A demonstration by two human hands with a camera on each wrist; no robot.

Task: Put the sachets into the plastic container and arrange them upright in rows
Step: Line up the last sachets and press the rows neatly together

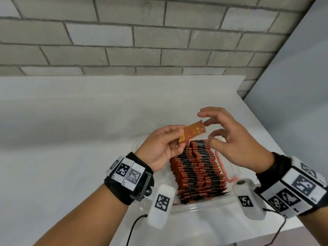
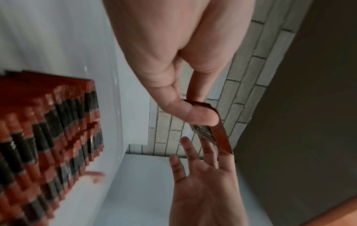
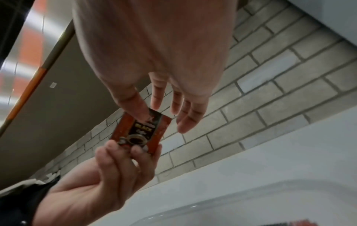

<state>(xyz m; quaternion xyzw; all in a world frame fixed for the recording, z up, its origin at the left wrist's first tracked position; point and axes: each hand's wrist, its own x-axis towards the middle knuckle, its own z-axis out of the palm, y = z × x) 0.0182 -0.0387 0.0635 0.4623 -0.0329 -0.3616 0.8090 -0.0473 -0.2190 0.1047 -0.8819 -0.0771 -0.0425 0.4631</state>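
While our left hand [image 1: 160, 145] pinches one sachet [image 1: 192, 132] above the packed plastic container [image 1: 229, 167], our right hand [image 1: 230, 137] hovers spread just beside it, one fingertip touching its far end. If we let go early in the handover, it may drop flat onto the upright rows [image 1: 197, 171] below and knock them askew.

Place: a plain indoor work corner; whether home, shop or lab cannot be told.
Wall: grey brick wall [image 1: 142, 36] with dark mortar lines, running behind the worktop.
Worktop: smooth white worktop [image 1: 71, 121], set against the bricks.
Side: flat pale panel [image 1: 301, 77] closing the right corner.
Stock: many identical coffee sachets [image 1: 198, 167] in rows in a clear plastic container [image 1: 204, 208].
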